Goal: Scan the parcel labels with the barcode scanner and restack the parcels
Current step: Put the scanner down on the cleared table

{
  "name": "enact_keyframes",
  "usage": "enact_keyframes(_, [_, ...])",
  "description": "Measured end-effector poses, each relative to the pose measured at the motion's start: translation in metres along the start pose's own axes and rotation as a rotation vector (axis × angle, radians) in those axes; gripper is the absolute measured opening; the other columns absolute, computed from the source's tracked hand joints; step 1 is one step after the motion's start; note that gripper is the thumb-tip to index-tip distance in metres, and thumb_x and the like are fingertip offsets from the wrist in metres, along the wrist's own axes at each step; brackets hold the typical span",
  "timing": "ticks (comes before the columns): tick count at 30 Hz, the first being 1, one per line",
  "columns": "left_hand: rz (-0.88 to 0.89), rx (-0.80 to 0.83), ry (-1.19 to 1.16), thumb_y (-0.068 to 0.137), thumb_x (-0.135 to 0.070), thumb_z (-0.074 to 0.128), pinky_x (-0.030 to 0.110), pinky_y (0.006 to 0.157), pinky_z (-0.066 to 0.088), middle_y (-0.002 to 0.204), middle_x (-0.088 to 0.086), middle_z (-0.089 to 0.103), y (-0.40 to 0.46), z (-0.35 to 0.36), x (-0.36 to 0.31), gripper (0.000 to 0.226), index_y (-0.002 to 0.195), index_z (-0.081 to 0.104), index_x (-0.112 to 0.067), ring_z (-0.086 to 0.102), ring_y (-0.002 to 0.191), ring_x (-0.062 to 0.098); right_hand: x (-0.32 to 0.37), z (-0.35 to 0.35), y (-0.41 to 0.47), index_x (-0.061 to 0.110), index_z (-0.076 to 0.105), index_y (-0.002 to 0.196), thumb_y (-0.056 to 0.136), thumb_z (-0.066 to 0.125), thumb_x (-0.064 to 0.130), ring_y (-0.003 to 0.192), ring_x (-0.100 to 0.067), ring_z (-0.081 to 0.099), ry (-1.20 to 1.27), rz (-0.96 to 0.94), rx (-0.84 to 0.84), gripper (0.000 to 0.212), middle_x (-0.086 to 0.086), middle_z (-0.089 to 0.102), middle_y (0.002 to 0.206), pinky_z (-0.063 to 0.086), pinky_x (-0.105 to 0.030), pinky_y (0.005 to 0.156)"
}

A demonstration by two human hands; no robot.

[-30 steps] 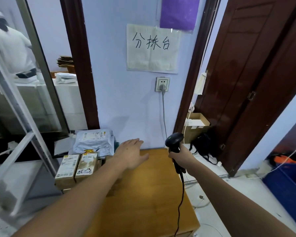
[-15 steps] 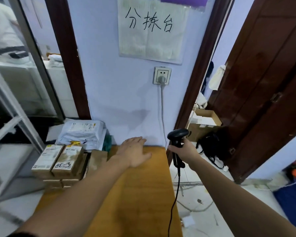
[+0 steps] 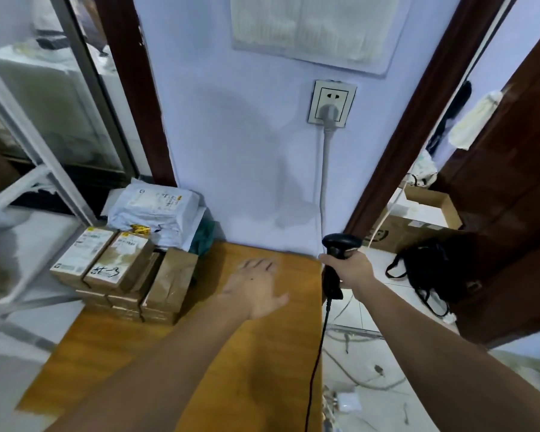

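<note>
A stack of brown cardboard parcels (image 3: 119, 269) with white labels stands at the far left of the wooden table (image 3: 200, 353). Behind it lie grey-white plastic mailer bags (image 3: 156, 210) against the wall. My left hand (image 3: 256, 288) hovers flat and open over the table's far end, just right of the parcels, holding nothing. My right hand (image 3: 349, 271) grips the black barcode scanner (image 3: 335, 260) at the table's right edge, head up, with its black cable (image 3: 317, 363) hanging down.
A wall socket (image 3: 331, 102) with a grey plug sits above the table. Right of the table, the floor holds an open cardboard box (image 3: 418, 219), a black bag (image 3: 434, 269) and loose cables. A dark wooden door stands at the right, a glass partition at the left.
The view has tilted down and moved closer to the table. My left hand has stayed over the far end of the table; my right hand with the scanner has shifted slightly right of the table's edge.
</note>
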State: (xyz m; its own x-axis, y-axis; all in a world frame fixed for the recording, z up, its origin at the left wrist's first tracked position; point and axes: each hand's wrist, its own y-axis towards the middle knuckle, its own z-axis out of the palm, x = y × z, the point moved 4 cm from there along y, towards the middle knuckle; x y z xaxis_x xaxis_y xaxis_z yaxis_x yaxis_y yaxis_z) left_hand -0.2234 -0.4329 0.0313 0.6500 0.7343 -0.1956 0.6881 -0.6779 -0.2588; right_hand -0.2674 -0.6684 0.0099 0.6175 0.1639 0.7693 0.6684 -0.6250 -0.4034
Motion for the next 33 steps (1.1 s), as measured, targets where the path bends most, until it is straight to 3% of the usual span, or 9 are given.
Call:
enact_keyframes(4, [0.024, 0.050, 0.004, 0.100, -0.062, 0.039, 0.042, 0.126, 0.015, 0.170, 0.004, 0.024, 0.023, 0.025, 0.014, 0.080, 0.162, 0.022, -0.016, 0.023, 0.155, 0.024, -0.022, 0.032, 0.049, 0.012, 0.073, 0.100, 0.070, 0.087, 0.050, 0.091, -0.032, 0.074, -0.040, 0.057, 0.021, 0.050, -0.011, 0.076, 0.097, 0.064, -0.051, 0.082])
enact_keyframes(8, [0.016, 0.075, -0.014, 0.099, -0.063, 0.042, 0.042, 0.126, 0.016, 0.170, 0.003, 0.024, 0.041, 0.045, 0.030, 0.079, 0.162, 0.025, -0.019, 0.024, 0.154, 0.024, -0.039, 0.064, 0.083, 0.011, 0.071, 0.105, 0.077, 0.086, 0.045, 0.096, -0.033, 0.072, -0.052, 0.093, 0.061, 0.047, -0.010, 0.074, 0.101, 0.063, -0.049, 0.087])
enact_keyframes(16, [-0.023, 0.098, -0.063, 0.098, -0.066, 0.043, 0.040, 0.127, 0.013, 0.171, -0.001, 0.023, 0.073, 0.075, 0.068, 0.079, 0.162, 0.025, -0.022, 0.020, 0.156, 0.020, -0.066, 0.112, 0.132, 0.010, 0.064, 0.102, 0.074, 0.087, 0.050, 0.081, -0.029, 0.073, -0.243, 0.100, 0.098, 0.054, -0.010, 0.073, 0.091, 0.065, -0.051, 0.076])
enact_keyframes(23, [-0.046, 0.119, -0.052, 0.099, -0.065, 0.041, 0.040, 0.128, 0.010, 0.171, -0.001, 0.021, 0.086, 0.084, 0.081, 0.078, 0.163, 0.023, -0.023, 0.017, 0.157, 0.020, -0.085, 0.128, 0.161, 0.005, 0.061, 0.113, 0.075, 0.083, 0.054, 0.079, -0.027, 0.068, -0.451, 0.101, 0.061, 0.066, -0.012, 0.067, 0.100, 0.061, -0.038, 0.066])
enact_keyframes(28, [-0.052, 0.125, -0.041, 0.099, -0.065, 0.040, 0.040, 0.128, 0.010, 0.172, -0.003, 0.019, 0.089, 0.092, 0.089, 0.078, 0.163, 0.022, -0.025, 0.016, 0.157, 0.018, -0.099, 0.136, 0.173, 0.002, 0.059, 0.117, 0.073, 0.082, 0.061, 0.084, -0.031, 0.067, -0.502, 0.137, 0.042, 0.077, -0.016, 0.064, 0.108, 0.054, -0.036, 0.062])
enact_keyframes(30, [-0.052, 0.131, -0.045, 0.099, -0.065, 0.040, 0.040, 0.129, 0.009, 0.172, -0.003, 0.018, 0.091, 0.097, 0.092, 0.078, 0.163, 0.021, -0.025, 0.015, 0.158, 0.018, -0.102, 0.138, 0.174, 0.002, 0.058, 0.113, 0.075, 0.082, 0.059, 0.085, -0.031, 0.067, -0.484, 0.148, 0.027, 0.073, -0.015, 0.064, 0.108, 0.053, -0.037, 0.063])
enact_keyframes(33, [-0.050, 0.146, -0.050, 0.099, -0.067, 0.040, 0.040, 0.128, 0.010, 0.172, -0.003, 0.018, 0.092, 0.104, 0.094, 0.079, 0.163, 0.021, -0.025, 0.015, 0.158, 0.018, -0.104, 0.143, 0.171, 0.009, 0.052, 0.098, 0.082, 0.081, 0.048, 0.083, -0.029, 0.063, -0.414, 0.117, 0.011, 0.051, -0.011, 0.061, 0.098, 0.052, -0.037, 0.065])
